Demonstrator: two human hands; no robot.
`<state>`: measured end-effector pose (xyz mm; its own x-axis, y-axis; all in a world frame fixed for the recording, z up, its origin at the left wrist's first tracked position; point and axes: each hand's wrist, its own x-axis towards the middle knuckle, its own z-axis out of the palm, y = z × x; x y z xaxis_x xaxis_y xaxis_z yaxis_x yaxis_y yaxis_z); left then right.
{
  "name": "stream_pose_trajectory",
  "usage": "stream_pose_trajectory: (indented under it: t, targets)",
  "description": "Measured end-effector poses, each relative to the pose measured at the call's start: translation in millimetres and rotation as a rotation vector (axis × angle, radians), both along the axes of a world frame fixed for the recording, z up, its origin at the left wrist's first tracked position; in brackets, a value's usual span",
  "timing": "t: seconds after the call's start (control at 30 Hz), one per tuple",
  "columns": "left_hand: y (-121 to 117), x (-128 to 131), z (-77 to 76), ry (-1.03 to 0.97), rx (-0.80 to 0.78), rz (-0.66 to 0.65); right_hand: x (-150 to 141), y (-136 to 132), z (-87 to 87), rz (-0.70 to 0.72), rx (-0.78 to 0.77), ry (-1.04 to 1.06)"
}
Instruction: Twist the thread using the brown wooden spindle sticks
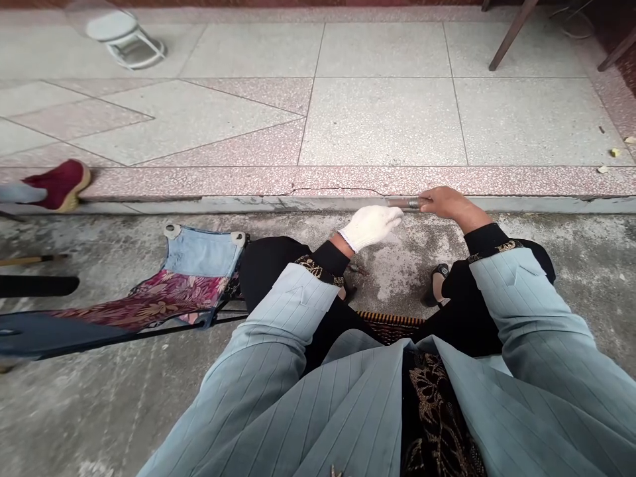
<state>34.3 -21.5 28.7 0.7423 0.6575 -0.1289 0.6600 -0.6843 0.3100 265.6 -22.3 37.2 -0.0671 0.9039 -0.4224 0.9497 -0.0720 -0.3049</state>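
Observation:
My left hand (371, 225) wears a white glove and is curled shut, its fingertips at the near end of a thin grey metal rod (403, 202). My bare right hand (448, 202) is closed round the other end of the rod, holding it level just in front of the step edge (278, 202). Both arms are in pale blue striped sleeves with black patterned cuffs. What the gloved fingers grip is hidden. My feet in dark sandals (437, 281) rest on the rough concrete (397, 265) below the hands.
A low folding stool (163, 295) with floral and denim cloth stands at my left. Another person's red shoe (59, 184) rests on the step at far left. A white plastic stool (124, 36) and dark chair legs (511, 33) stand on the tiled floor beyond.

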Motion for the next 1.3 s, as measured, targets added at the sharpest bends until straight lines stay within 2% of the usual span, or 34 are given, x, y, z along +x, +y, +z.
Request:
stream_pose_trajectory:
  t: [0.1, 0.2, 0.27, 0.3, 0.33, 0.43, 0.53, 0.63, 0.73, 0.87, 0.97, 1.07, 1.13, 1.2, 1.27, 1.3]
  targets:
    - [7, -6, 4.8, -0.001, 0.013, 0.04, -4, -4, 1.9, 0.196, -0.246, 0.113]
    - [14, -11, 9.4, -0.093, -0.065, 0.092, 0, -9, 9.7, 0.372, -0.491, 0.415]
    - [18, -13, 11.7, -0.199, -0.171, 0.109, 7, -13, 20.1, 0.418, -0.536, 0.621]
    - [18, -13, 12.6, -0.25, -0.232, 0.111, 12, -15, 26.3, 0.403, -0.511, 0.705]
    - [17, -12, 13.2, -0.29, -0.285, 0.11, 16, -17, 32.3, 0.359, -0.468, 0.78]
    - [11, -8, 12.6, -0.348, -0.38, 0.099, 24, -21, 43.8, 0.076, -0.19, 0.966]
    - [4, -3, 7.8, -0.38, -0.44, 0.087, 23, -18, 38.5, -0.183, 0.045, 1.04]
    - [0, 1, 2.1, -0.351, -0.423, 0.073, 20, -8, 21.5, -0.365, 0.125, 0.947]
    - [-2, 3, -1.0, -0.265, -0.311, 0.044, 19, 0, 6.3, -0.416, 0.127, 0.715]
    - [-3, 3, -1.6, -0.125, -0.115, -0.002, 16, 3, 1.2, -0.273, 0.142, 0.344]
    - [-4, 1, 0.5, -0.059, -0.002, -0.017, 12, 1, 2.9, -0.126, 0.128, 0.153]
    - [-2, -3, 4.4, 0.015, 0.075, -0.01, 11, 0, 1.1, 0.034, -0.071, 0.082]
    - [2, -6, 6.1, 0.043, 0.086, -0.002, 11, -1, -1.2, 0.173, -0.3, 0.142]
    - [7, -10, 5.4, 0.014, 0.049, 0.022, 13, -3, -1.6, 0.317, -0.497, 0.306]
    - [11, -12, 2.1, -0.079, -0.064, 0.042, 15, -6, 1.8, 0.382, -0.57, 0.526]
    - [13, -13, -0.2, -0.147, -0.149, 0.055, 16, -7, 4.8, 0.366, -0.556, 0.644]
